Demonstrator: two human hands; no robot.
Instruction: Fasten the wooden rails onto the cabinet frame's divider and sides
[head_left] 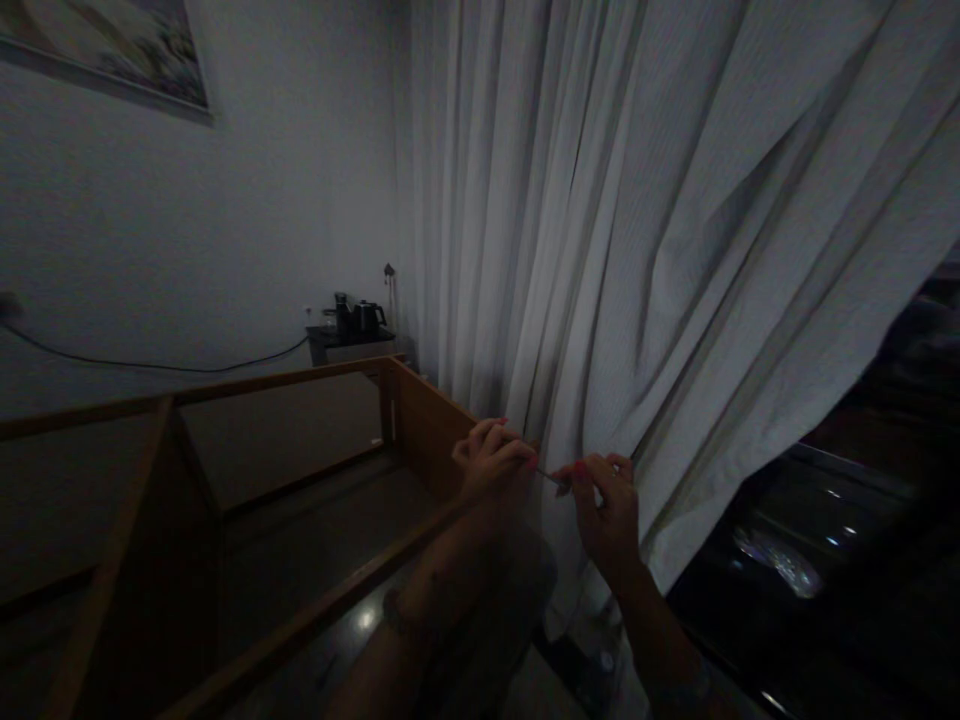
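My left hand (495,455) is at the outer side of a wooden frame (431,425), its fingers curled and closed. What lies inside its grasp is hidden. From its fingertips a thin rod-like tool (549,475) runs to my right hand (609,500), which pinches the other end between thumb and fingers. The room is too dim to tell the tool's exact kind. The open wooden frame, with rails and a divider panel (150,500), lies to the left of my hands.
Long pale curtains (540,250) hang right behind my hands. In the far corner a small dark stand (351,338) holds a black kettle (368,317). A cable (202,370) droops along the wall (262,180) below a framed picture (112,50). Dark glossy items (787,560) lie at right.
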